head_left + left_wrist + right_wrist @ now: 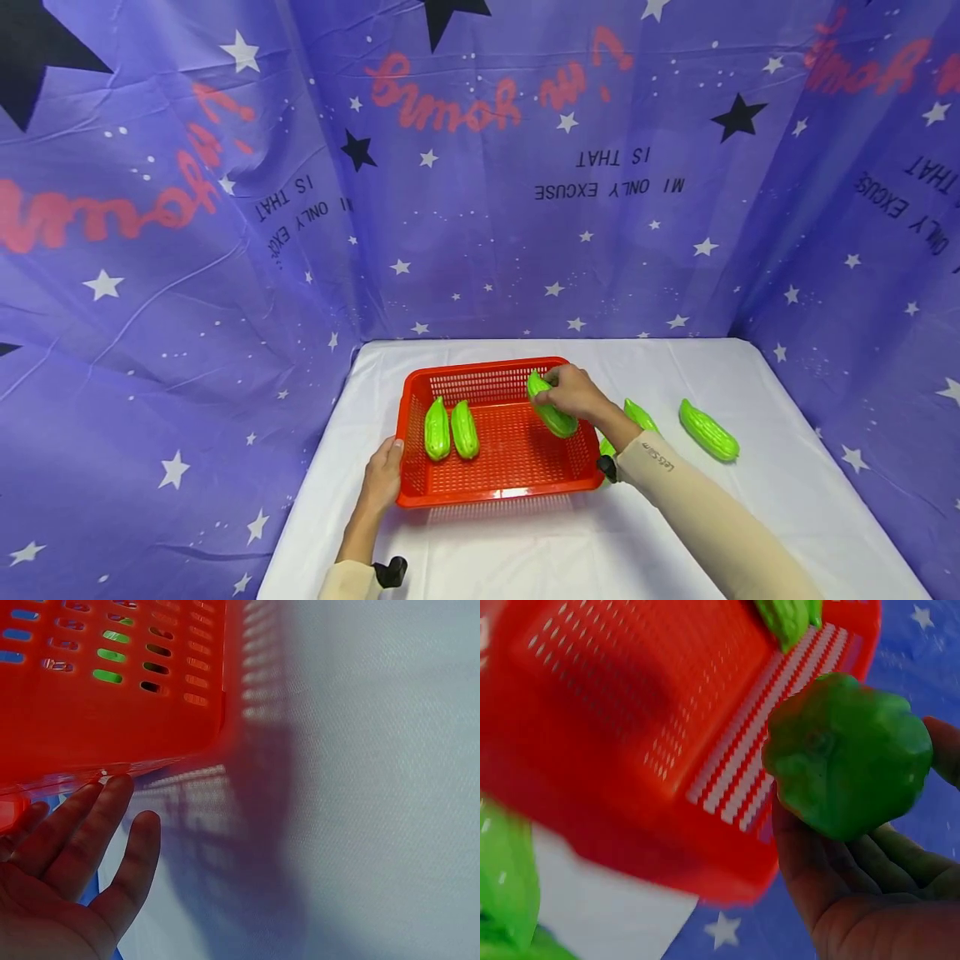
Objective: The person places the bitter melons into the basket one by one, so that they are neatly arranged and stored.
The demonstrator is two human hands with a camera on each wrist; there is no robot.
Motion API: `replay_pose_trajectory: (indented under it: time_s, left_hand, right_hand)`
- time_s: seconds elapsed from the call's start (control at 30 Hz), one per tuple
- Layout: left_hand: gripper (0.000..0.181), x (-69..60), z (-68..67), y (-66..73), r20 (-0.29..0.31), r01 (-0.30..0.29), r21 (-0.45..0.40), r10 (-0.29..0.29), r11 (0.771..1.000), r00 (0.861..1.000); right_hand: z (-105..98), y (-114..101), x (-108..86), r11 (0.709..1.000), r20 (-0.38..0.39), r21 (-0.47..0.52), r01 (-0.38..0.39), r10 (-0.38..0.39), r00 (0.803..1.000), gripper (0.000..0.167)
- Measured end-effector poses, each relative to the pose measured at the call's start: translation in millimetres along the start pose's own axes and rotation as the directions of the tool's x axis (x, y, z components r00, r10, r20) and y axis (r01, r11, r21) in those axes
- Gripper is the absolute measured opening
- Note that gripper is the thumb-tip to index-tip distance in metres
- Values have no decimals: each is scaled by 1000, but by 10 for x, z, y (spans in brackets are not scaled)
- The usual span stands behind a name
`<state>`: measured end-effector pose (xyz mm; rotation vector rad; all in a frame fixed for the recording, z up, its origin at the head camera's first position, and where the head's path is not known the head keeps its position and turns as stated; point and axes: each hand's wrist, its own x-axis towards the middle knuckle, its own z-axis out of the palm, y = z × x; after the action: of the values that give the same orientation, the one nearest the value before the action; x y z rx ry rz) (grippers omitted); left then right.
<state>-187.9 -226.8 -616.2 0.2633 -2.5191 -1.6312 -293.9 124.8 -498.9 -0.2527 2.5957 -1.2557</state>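
A red plastic basket [498,497] with slotted walls stands on the white table. Two green bitter gourds, a left one [437,429] and one beside it [465,430], lie in its left half. My left hand [382,477] holds the basket's left rim; in the left wrist view its fingers [82,832] reach under the rim, with the thumb hidden. My right hand [573,392] grips another bitter gourd [553,410] above the basket's right end. The right wrist view shows this gourd [847,754] end-on, between thumb and fingers.
Right of the basket lie more bitter gourds: one at the far right [708,430], one partly behind my right forearm [640,415], and another mostly hidden by the sleeve. A purple star-printed cloth [510,250] hangs behind and beside the white table [780,500].
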Motion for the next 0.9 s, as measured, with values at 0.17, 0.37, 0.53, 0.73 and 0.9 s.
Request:
replay_pose_trajectory:
  time_s: [0.17, 0.37, 0.53, 0.73, 0.9]
  left_hand:
    - [44, 10, 10, 21, 2, -7, -8, 7, 1000, 1000]
    - [42, -1, 20, 11, -5, 1, 0, -1, 1000, 1000]
    - [42, -5, 9, 8, -1, 2, 10, -2, 1000, 1000]
    - [41, -8, -4, 12, -11, -11, 23, 11, 1000, 1000]
    - [41, 0, -2, 4, -9, -13, 27, 13, 1000, 1000]
  right_hand:
    - [320, -47, 182, 1000, 70, -11, -15, 16, 997, 22]
    - [649, -105, 370, 998, 113, -35, -47, 51, 992, 28]
    - [831, -152, 462, 994, 115, -66, -87, 95, 989, 36]
    - [998, -117, 553, 986, 125, -88, -140, 150, 981, 37]
    - [1079, -50, 638, 972, 86, -118, -204, 215, 973, 30]
